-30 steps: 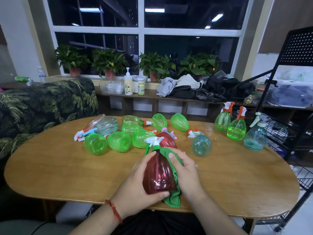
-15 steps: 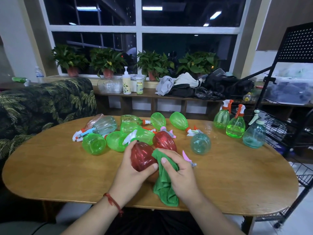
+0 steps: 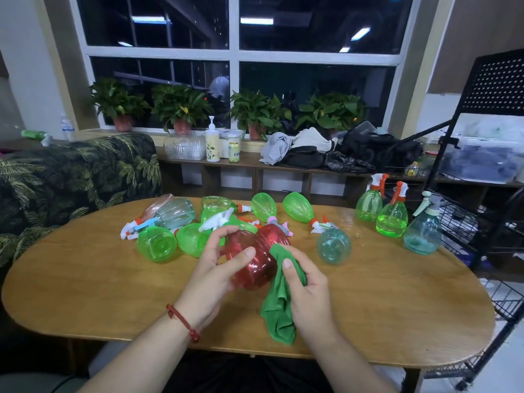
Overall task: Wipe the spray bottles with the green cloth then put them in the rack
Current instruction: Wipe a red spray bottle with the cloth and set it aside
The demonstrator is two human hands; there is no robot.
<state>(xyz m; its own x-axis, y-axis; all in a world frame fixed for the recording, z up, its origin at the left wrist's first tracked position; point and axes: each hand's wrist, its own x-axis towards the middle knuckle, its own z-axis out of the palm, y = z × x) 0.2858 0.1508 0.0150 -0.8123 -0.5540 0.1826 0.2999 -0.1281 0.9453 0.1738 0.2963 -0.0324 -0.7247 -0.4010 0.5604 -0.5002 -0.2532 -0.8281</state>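
Your left hand [image 3: 215,268] has its fingers curled round the red see-through plastic spray bottle [image 3: 252,268]. It holds the bottle just above the middle of the oval wooden counter [image 3: 85,279], near you. Your right hand [image 3: 306,290] has its fingers closed on the soft green cloth [image 3: 279,310]. The cloth touches the bottle's right side and hangs down.

To wipe well, hold the bottle firm. Press the cloth flat on its round bottom and rub all the way round while your left hand turns it. Do the white trigger [image 3: 215,222] at the far left end too. The plastic looks slippery, so I think a loose hold could let it drop. The black wire rack [image 3: 467,222] waits at the far right.

A second ago the bottle stood up, with the cloth wrapped round its right side. Now it lies tipped over, bottom toward you, and the cloth hangs loose.
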